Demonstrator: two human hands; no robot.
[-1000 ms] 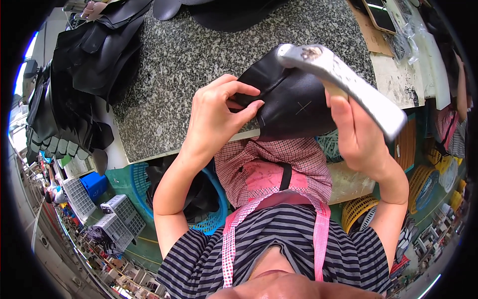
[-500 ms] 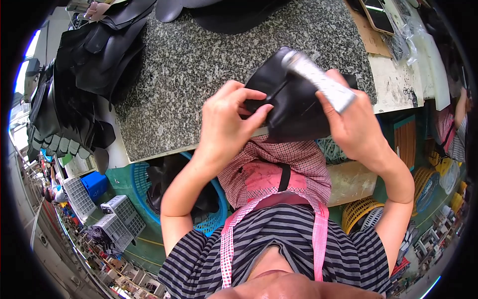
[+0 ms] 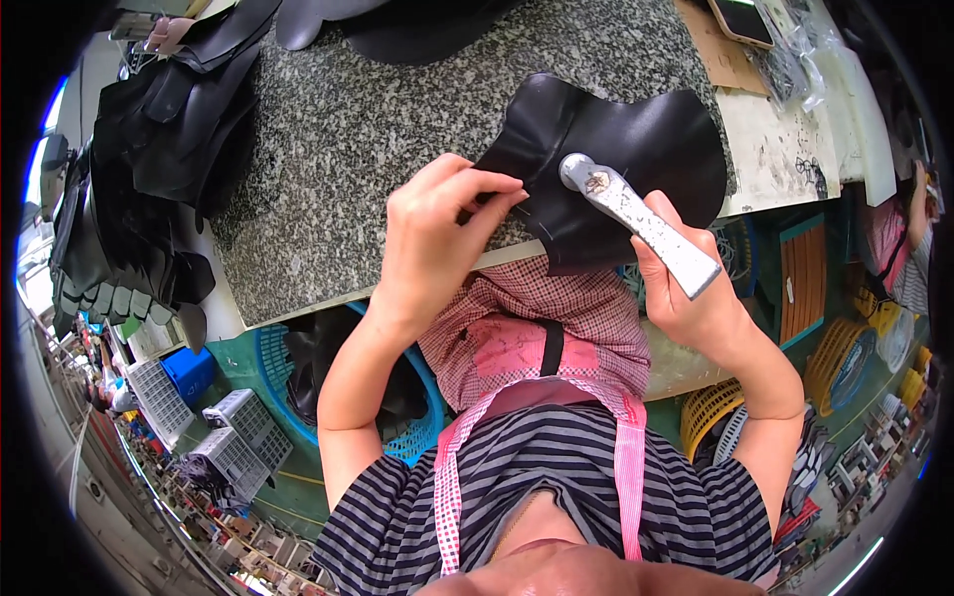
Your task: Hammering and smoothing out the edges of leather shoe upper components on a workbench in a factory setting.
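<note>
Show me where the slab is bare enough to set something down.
Widest: between the black pile at left and the left hand. Another: between the black pieces at the top edge and the black sheet. Crowded: around the black sheet, hammer and right hand.

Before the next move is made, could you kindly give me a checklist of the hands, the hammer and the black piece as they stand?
1. Hammer gripped by the right hand: ok.
2. Left hand at the left edge of the black piece: ok, thumb and forefinger tips close together there.
3. Left hand actually pinching that edge: cannot tell.
4. Black piece wholly on the speckled stone slab: not ok, its near end hangs past the slab's edge.
5. Hammer's round face touching the piece: cannot tell from this angle.
6. Phone away from the hammer: ok, at the far right.
</note>
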